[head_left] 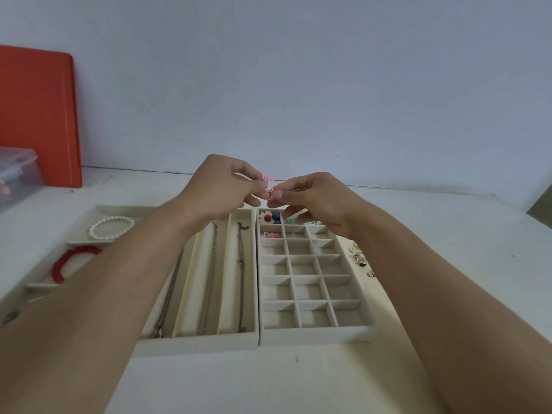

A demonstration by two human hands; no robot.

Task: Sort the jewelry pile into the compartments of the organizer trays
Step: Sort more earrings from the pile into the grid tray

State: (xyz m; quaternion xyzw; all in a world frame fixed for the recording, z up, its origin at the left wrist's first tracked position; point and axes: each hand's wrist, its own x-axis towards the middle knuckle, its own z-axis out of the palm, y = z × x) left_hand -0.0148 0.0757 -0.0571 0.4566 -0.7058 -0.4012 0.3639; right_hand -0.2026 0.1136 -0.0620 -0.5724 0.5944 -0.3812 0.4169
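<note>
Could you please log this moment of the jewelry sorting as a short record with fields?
held item: small pink piece, pinched by left hand and right hand above the trays
grid tray: colourful pieces in far cells, near cells bare
long-slot tray: chains lying lengthwise
left tray: pearl bracelet, red bracelet
unsorted: gold pieces on table right of grid tray

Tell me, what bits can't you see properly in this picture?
Head view only:
- Pink piece: too small to identify, pinched between left hand and right hand.
- Grid tray far compartments: hidden behind the right hand.
- Red bracelet: partly covered by the left forearm.
- Clear box: cut off at left edge.
</note>
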